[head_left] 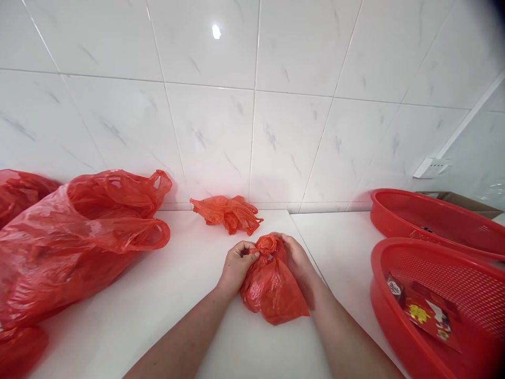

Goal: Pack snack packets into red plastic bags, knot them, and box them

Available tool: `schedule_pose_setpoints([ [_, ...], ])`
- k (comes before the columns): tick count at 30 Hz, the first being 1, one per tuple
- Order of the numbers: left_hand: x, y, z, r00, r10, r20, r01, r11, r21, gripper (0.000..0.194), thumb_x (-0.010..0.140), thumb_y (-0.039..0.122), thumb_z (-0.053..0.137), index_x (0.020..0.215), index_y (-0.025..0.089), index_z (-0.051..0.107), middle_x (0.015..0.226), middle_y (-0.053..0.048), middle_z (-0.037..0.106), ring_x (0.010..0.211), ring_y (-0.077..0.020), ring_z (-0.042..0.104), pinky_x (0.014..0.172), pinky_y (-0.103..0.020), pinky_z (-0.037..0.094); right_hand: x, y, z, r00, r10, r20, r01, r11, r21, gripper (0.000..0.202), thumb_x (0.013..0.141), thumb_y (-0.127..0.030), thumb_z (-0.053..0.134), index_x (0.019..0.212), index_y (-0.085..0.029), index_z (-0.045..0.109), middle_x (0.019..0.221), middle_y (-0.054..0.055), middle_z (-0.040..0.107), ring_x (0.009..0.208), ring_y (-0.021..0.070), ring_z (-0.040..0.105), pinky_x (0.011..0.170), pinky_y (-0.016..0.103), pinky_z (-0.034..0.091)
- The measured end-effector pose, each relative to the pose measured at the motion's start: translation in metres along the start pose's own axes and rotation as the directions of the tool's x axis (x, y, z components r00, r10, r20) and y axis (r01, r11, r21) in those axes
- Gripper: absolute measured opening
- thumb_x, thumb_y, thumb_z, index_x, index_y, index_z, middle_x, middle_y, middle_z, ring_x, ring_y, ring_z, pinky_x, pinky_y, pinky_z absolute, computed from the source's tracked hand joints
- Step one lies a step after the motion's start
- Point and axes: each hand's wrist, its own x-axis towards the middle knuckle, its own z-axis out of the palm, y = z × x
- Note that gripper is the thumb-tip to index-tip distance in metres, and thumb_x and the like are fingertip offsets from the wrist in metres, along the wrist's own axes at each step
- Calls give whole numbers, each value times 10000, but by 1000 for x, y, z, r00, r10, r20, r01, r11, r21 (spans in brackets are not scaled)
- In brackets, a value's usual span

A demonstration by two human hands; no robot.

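Observation:
A small red plastic bag point(272, 289) rests on the white table between my hands, its top gathered and twisted. My left hand point(239, 263) pinches the bag's gathered top between thumb and fingers. Around the right side of the bag's neck curls my right hand point(295, 258), its fingertips partly hidden behind the plastic. What the bag holds, if anything, cannot be made out. Just beyond the hands, a crumpled red plastic bag point(229, 212) lies near the wall.
Large red plastic bags point(79, 247) fill the left side. On the right stand two red perforated baskets; the nearer basket point(381, 263) holds red packets point(428, 316), the farther basket point(379, 213) a small dark item. A tiled wall point(213, 142) with a socket point(433, 167) bounds the back.

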Motion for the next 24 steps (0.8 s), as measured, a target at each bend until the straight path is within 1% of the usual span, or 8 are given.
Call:
schedule_pose_setpoints([
  [3, 3, 3, -5, 989, 101, -108, -83, 984, 158, 145, 750, 296, 632, 769, 169, 565, 984, -34, 602, 787, -135, 570, 743, -272, 447, 4, -1, -8, 998, 42, -40, -35, 986, 160, 185, 693, -298, 690, 839, -214, 614, 742, -3, 668, 674, 152, 616, 658, 289, 491],
  [8, 8, 15, -18, 883, 322, -340, -205, 919, 338, 112, 795, 299, 560, 837, 195, 559, 912, -12, 595, 869, -147, 550, 798, -276, 427, 16, -11, -35, 975, -55, -217, 115, 955, 274, 309, 605, -126, 741, 837, -249, 577, 660, -54, 626, 634, 114, 602, 624, 244, 499],
  [11, 9, 19, -20, 871, 325, -367, -183, 910, 371, 96, 807, 288, 528, 837, 198, 542, 836, 3, 588, 792, -140, 548, 758, -275, 433, 19, -16, -49, 959, -66, -274, 147, 946, 289, 307, 595, -106, 746, 800, -253, 571, 658, -69, 616, 634, 87, 593, 654, 216, 504],
  [14, 7, 19, -20, 878, 329, -348, -180, 900, 396, 103, 819, 297, 510, 847, 200, 533, 831, 4, 587, 773, -140, 548, 748, -277, 440, 17, -18, -54, 969, -54, -243, 121, 955, 271, 291, 621, -174, 766, 831, -253, 580, 726, -50, 643, 697, 102, 610, 687, 235, 506],
  [16, 5, 19, -21, 904, 299, -307, -165, 904, 393, 144, 823, 324, 510, 897, 202, 536, 902, -13, 600, 830, -155, 559, 782, -294, 443, 12, -19, -51, 987, -56, -151, 86, 975, 205, 312, 671, -299, 760, 927, -262, 587, 847, -17, 669, 804, 135, 627, 741, 277, 504],
  [19, 3, 18, -22, 972, 190, -137, -140, 940, 312, 327, 806, 383, 541, 1079, 204, 521, 1149, -72, 573, 1067, -211, 532, 904, -340, 423, 5, -20, -41, 997, 12, 83, -14, 1000, 17, 576, 686, -475, 727, 1184, -294, 500, 1109, 50, 634, 1002, 214, 607, 847, 374, 476],
  [22, -1, 17, -19, 990, 93, 103, -115, 964, 238, 625, 737, 401, 637, 1290, 217, 413, 1341, -106, 458, 1251, -262, 420, 988, -372, 393, -2, -18, -25, 960, 111, 256, -69, 983, -169, 904, 602, -455, 790, 1362, -328, 317, 1279, 86, 533, 1141, 267, 539, 933, 451, 429],
  [24, -5, 16, -15, 974, 53, 219, -112, 958, 265, 764, 672, 347, 711, 1344, 243, 362, 1379, -99, 420, 1283, -274, 388, 997, -379, 397, -4, -14, -14, 945, 106, 311, -9, 954, -300, 1005, 559, -365, 828, 1393, -336, 268, 1339, 77, 479, 1204, 266, 486, 988, 460, 390],
])
